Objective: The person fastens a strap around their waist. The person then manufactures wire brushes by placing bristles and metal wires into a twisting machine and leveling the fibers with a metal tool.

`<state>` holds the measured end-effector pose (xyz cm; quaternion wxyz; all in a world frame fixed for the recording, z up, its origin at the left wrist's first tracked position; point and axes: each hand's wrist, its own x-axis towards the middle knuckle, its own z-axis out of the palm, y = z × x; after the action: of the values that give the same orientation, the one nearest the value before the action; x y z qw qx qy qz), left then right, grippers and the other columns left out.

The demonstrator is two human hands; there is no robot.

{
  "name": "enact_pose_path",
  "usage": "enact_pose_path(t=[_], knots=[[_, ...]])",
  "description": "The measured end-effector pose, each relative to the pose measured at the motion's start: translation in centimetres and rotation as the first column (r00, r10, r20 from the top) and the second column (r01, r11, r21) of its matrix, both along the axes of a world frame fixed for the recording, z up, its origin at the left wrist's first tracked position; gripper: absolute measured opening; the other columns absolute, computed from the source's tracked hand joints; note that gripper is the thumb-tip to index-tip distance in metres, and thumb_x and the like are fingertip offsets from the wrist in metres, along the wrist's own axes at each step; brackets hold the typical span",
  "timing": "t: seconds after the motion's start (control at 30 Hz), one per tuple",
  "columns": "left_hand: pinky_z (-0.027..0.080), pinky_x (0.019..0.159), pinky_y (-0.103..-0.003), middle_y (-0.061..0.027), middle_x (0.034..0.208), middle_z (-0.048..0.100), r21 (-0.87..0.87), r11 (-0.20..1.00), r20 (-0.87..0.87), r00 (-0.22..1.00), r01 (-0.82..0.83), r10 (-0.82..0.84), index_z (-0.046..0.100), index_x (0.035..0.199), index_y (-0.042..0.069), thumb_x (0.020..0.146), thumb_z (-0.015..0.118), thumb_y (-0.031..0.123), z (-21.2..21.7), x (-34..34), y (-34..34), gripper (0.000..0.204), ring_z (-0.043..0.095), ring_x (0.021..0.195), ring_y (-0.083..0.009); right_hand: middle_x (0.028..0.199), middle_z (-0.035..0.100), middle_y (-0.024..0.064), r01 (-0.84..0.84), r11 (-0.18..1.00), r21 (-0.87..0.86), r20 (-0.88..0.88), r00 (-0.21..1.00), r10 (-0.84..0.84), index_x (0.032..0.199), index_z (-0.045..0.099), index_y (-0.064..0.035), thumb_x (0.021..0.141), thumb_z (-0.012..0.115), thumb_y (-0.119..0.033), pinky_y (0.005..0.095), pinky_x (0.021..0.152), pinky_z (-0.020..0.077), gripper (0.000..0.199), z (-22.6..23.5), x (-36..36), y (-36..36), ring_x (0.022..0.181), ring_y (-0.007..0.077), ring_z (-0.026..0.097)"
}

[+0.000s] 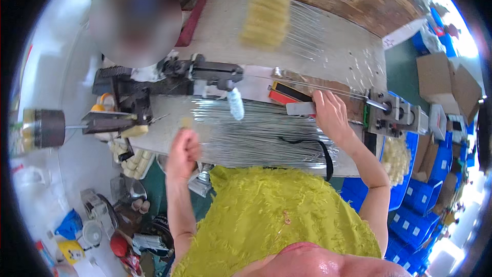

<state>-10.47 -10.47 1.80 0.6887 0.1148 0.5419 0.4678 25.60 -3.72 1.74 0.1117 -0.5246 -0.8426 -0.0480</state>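
My left hand point(184, 150) is closed in a fist left of the wire bundle, slightly blurred. A small yellowish piece point(186, 122) sticks up from its fingers. My right hand point(330, 114) is curled at the right, beside a thin wire point(320, 88) stretched across the bench. A flat grey piece point(300, 109) juts out from under its fingers; whether they grip that piece or the wire is hidden. Many thin metal wires point(256, 138) lie in a wide bundle between my hands. A red, yellow and black box point(288, 93) sits just left of my right hand.
A dark clamping machine point(215, 72) stands at the back left, a metal chuck unit point(394, 112) at the right. A blurred yellow brush-like stack point(266, 15) lies on the far bench. Lower left is a motor-like cylinder point(45, 127); blue bins point(416, 223) stand right.
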Motion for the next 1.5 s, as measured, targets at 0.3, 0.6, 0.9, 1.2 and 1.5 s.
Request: enact_pose_path(t=[0.3, 0.6, 0.9, 1.2, 1.5], knots=[[0.016, 0.038, -0.02, 0.0073, 0.056, 0.027, 0.417, 0.373, 0.392, 0.207, 0.829, -0.897, 0.037, 0.072, 0.013, 0.096, 0.036, 0.021, 3.3, 23.5, 11.4, 0.025, 0.021, 0.042, -0.0032, 0.088, 0.061, 0.0164, -0.001, 0.845, -0.536, -0.391, 0.887, -0.247, 0.105, 0.058, -0.0044, 0.067, 0.055, 0.006, 0.038, 0.073, 0.0467, 0.039, 7.2, 8.1, -7.7, 0.085, 0.033, 0.059], [0.02, 0.038, -0.021, 0.0056, 0.057, 0.034, 0.022, 0.83, 0.414, 0.751, 0.557, -0.514, 0.039, 0.077, 0.013, 0.093, 0.036, 0.017, 2.4, 25.5, 9.1, 0.017, 0.027, 0.043, -0.0039, 0.082, 0.061, 0.0128, -0.208, 0.744, -0.634, -0.435, 0.892, -0.122, 0.104, 0.06, -0.0061, 0.062, 0.051, 0.007, 0.0388, 0.072, 0.0469, 0.045, 11.0, 7.5, -9.3, 0.077, 0.0309, 0.058], [0.021, 0.041, -0.02, 0.004, 0.063, 0.037, 0.173, 0.947, 0.117, 0.949, 0.27, -0.293, 0.044, 0.086, 0.011, 0.098, 0.037, 0.025, 2.5, 16.3, 9.3, 0.02, 0.027, 0.046, -0.0043, 0.102, 0.064, 0.0132, -0.207, 0.925, -0.318, -0.724, 0.683, -0.096, 0.112, 0.059, -0.0042, 0.077, 0.057, 0.003, 0.0321, 0.081, 0.0483, 0.035, 10.1, 2.8, 3.0, 0.093, 0.025, 0.062], [0.029, 0.045, -0.02, 0.0007, 0.068, 0.051, 0.103, 0.867, 0.27, 0.826, 0.487, -0.495, 0.052, 0.098, 0.006, 0.095, 0.044, 0.024, 2.9, 13.1, 9.4, 0.019, 0.038, 0.051, -0.0062, 0.082, 0.066, 0.0112, -0.256, 0.811, -0.526, -0.608, 0.78, -0.149, 0.11, 0.062, -0.007, 0.079, 0.058, -0.005, 0.0291, 0.067, 0.0469, 0.031, 3.3, -0.8, 6.9, 0.069, 0.0184, 0.058], [0.038, 0.103, -0.043, -0.0197, 0.12, 0.053, 0.277, 0.909, 0.616, 0.669, 0.312, -0.417, 0.042, 0.124, -0.005, 0.089, 0.048, 0.01, 2.5, 14.3, 9.0, 0.039, 0.049, 0.117, -0.0304, 0.079, 0.061, 0.0064, -0.365, 0.588, -0.722, -0.606, 0.743, -0.283, 0.111, 0.06, -0.0054, 0.083, 0.056, -0.006, 0.0271, 0.067, 0.0437, 0.029, 5.5, 0.1, 7.7, 0.074, 0.0109, 0.052]])
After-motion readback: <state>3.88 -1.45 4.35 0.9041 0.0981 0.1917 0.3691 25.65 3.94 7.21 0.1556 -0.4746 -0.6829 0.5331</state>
